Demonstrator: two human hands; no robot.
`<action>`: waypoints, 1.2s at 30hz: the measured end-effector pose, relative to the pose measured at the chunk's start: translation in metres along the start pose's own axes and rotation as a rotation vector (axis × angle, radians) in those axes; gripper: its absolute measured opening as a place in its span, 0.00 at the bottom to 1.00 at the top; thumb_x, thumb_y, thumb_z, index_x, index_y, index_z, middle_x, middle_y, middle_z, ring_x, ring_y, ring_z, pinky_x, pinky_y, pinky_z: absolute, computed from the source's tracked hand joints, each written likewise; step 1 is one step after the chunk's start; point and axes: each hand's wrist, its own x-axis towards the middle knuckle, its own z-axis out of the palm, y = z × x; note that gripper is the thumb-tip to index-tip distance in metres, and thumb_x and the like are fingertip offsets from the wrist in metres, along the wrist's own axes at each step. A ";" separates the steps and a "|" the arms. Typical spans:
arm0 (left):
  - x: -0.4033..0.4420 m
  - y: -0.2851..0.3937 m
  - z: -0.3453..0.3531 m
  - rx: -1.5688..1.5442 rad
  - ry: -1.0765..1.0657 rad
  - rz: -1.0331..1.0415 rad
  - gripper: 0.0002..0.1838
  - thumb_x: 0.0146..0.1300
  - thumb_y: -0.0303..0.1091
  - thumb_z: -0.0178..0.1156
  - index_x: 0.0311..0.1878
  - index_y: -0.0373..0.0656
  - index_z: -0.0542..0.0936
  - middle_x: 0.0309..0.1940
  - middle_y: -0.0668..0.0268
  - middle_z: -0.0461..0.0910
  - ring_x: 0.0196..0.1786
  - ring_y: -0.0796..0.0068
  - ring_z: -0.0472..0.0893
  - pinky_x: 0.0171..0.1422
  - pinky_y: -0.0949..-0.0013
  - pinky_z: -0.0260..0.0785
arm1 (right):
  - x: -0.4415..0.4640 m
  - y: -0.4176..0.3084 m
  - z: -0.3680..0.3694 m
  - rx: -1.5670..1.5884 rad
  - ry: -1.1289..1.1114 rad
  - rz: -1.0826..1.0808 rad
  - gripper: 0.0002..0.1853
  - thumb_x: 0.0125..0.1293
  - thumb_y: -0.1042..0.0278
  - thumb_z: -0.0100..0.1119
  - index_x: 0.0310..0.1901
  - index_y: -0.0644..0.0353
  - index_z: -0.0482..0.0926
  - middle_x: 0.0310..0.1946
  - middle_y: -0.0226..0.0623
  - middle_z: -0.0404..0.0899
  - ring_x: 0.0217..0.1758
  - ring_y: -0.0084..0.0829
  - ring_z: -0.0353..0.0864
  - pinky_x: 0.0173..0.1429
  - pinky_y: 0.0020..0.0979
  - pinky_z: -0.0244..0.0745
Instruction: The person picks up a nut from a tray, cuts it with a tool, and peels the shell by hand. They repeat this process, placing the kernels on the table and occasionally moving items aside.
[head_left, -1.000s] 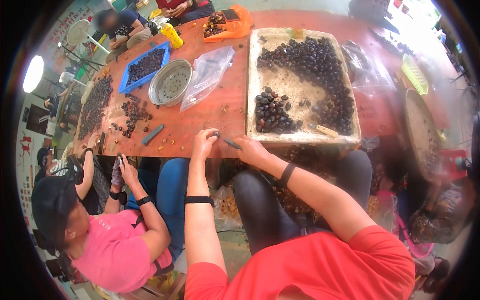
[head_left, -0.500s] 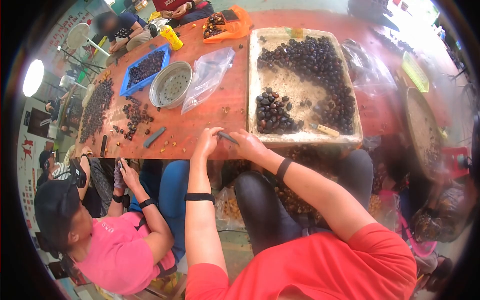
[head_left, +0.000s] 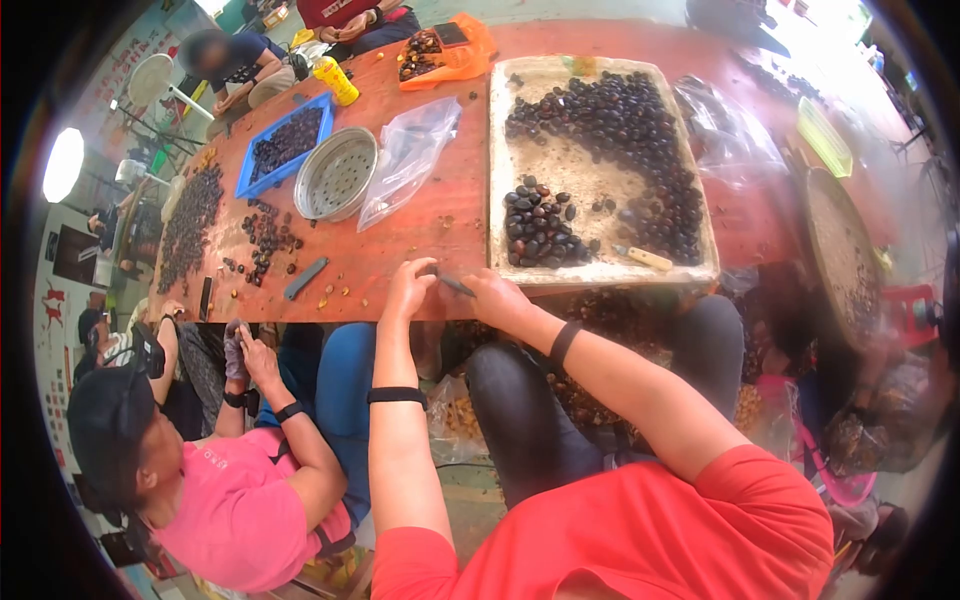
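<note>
Over the front edge of the red table (head_left: 440, 235), my two hands are close together. My left hand (head_left: 405, 290) is closed in a pinch on a small dark nut (head_left: 430, 269), mostly covered by the fingers. From the fist of my right hand (head_left: 497, 298) a dark, narrow knife (head_left: 456, 286) points left toward that nut. Just beyond my right hand stands a shallow pale tray (head_left: 580, 165) with many dark nuts (head_left: 545, 225), heaped at its near left and along its back and right. A wooden-handled knife (head_left: 645, 258) rests in its near right corner.
Left on the table are a grey-handled knife (head_left: 306, 278), loose nuts (head_left: 270, 240), a metal colander (head_left: 338, 175), a blue basket (head_left: 287, 148) and a plastic bag (head_left: 410, 160). A co-worker in pink (head_left: 230, 500) sits close at my left. A round woven tray (head_left: 845, 265) leans at the right.
The whole view has shifted slightly, with the table's things a little further left. My hands stay together at the table edge, still holding the knife and the nut.
</note>
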 end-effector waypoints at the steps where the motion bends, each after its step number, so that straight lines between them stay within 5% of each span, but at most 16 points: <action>1: 0.001 -0.001 0.000 0.000 -0.004 0.007 0.19 0.55 0.25 0.64 0.52 0.42 0.84 0.44 0.54 0.83 0.50 0.59 0.81 0.57 0.64 0.72 | -0.002 0.000 -0.004 0.005 -0.012 -0.014 0.17 0.59 0.73 0.57 0.51 0.59 0.79 0.45 0.54 0.79 0.49 0.57 0.79 0.52 0.49 0.76; 4: 0.004 0.002 0.007 0.017 0.011 0.028 0.17 0.55 0.28 0.65 0.50 0.45 0.84 0.45 0.52 0.81 0.53 0.56 0.80 0.58 0.61 0.72 | -0.012 0.009 -0.008 0.020 0.001 -0.028 0.17 0.60 0.72 0.58 0.52 0.59 0.79 0.46 0.54 0.79 0.49 0.58 0.79 0.52 0.49 0.77; 6: 0.009 0.011 0.020 -0.089 0.047 -0.090 0.17 0.55 0.30 0.66 0.50 0.41 0.83 0.41 0.59 0.84 0.44 0.70 0.82 0.51 0.67 0.74 | -0.028 0.020 -0.013 0.028 0.031 -0.015 0.17 0.60 0.71 0.59 0.52 0.59 0.79 0.46 0.55 0.78 0.49 0.58 0.79 0.52 0.49 0.77; 9: 0.017 0.095 0.044 -0.203 -0.068 -0.053 0.17 0.55 0.30 0.67 0.50 0.41 0.83 0.39 0.61 0.83 0.39 0.73 0.81 0.47 0.68 0.74 | -0.069 0.027 -0.047 0.135 0.111 -0.010 0.20 0.60 0.72 0.59 0.55 0.60 0.78 0.45 0.55 0.78 0.48 0.58 0.80 0.52 0.49 0.77; 14: 0.036 0.149 0.082 -0.122 -0.163 0.160 0.19 0.55 0.31 0.67 0.53 0.45 0.83 0.36 0.62 0.81 0.38 0.70 0.79 0.47 0.65 0.73 | -0.101 0.046 -0.063 0.089 0.111 0.067 0.19 0.60 0.71 0.58 0.55 0.61 0.78 0.44 0.55 0.78 0.48 0.58 0.80 0.53 0.50 0.77; 16: 0.041 0.161 0.090 0.036 -0.175 0.176 0.20 0.55 0.32 0.66 0.54 0.49 0.83 0.37 0.58 0.81 0.37 0.61 0.80 0.46 0.61 0.74 | -0.105 0.054 -0.064 0.090 0.130 0.067 0.18 0.61 0.71 0.57 0.54 0.61 0.78 0.43 0.55 0.78 0.48 0.57 0.80 0.53 0.51 0.76; 18: 0.044 0.166 0.095 0.089 -0.185 0.166 0.22 0.56 0.32 0.66 0.57 0.53 0.82 0.36 0.59 0.81 0.38 0.66 0.82 0.46 0.62 0.74 | -0.108 0.058 -0.067 0.073 0.128 0.083 0.20 0.60 0.71 0.60 0.56 0.60 0.78 0.45 0.55 0.79 0.49 0.57 0.80 0.54 0.49 0.77; 22: 0.050 0.123 0.096 -0.359 -0.184 -0.124 0.21 0.64 0.28 0.59 0.62 0.45 0.78 0.41 0.61 0.81 0.40 0.72 0.80 0.44 0.68 0.76 | -0.113 0.059 -0.076 0.063 0.127 0.093 0.20 0.60 0.71 0.60 0.56 0.60 0.78 0.46 0.54 0.79 0.50 0.57 0.80 0.54 0.49 0.77; 24: 0.045 0.091 0.083 -1.535 -0.005 -0.490 0.19 0.68 0.24 0.54 0.61 0.37 0.74 0.45 0.58 0.80 0.47 0.66 0.82 0.50 0.67 0.80 | -0.113 0.057 -0.079 0.072 0.156 0.066 0.18 0.60 0.71 0.58 0.53 0.59 0.79 0.44 0.54 0.79 0.50 0.56 0.80 0.55 0.49 0.77; 30: -0.013 0.057 0.031 -1.411 -0.005 -0.404 0.14 0.71 0.21 0.50 0.58 0.34 0.72 0.55 0.53 0.77 0.59 0.60 0.80 0.61 0.67 0.80 | -0.090 0.038 -0.072 0.155 0.105 -0.003 0.18 0.60 0.70 0.59 0.52 0.59 0.79 0.45 0.51 0.79 0.52 0.55 0.79 0.56 0.47 0.75; 36: -0.030 0.040 0.006 -0.761 0.013 -0.389 0.19 0.66 0.21 0.58 0.59 0.36 0.74 0.54 0.57 0.78 0.48 0.71 0.82 0.51 0.73 0.78 | -0.060 0.012 -0.064 0.170 0.035 -0.051 0.18 0.61 0.70 0.57 0.54 0.59 0.79 0.44 0.53 0.78 0.51 0.56 0.78 0.55 0.47 0.75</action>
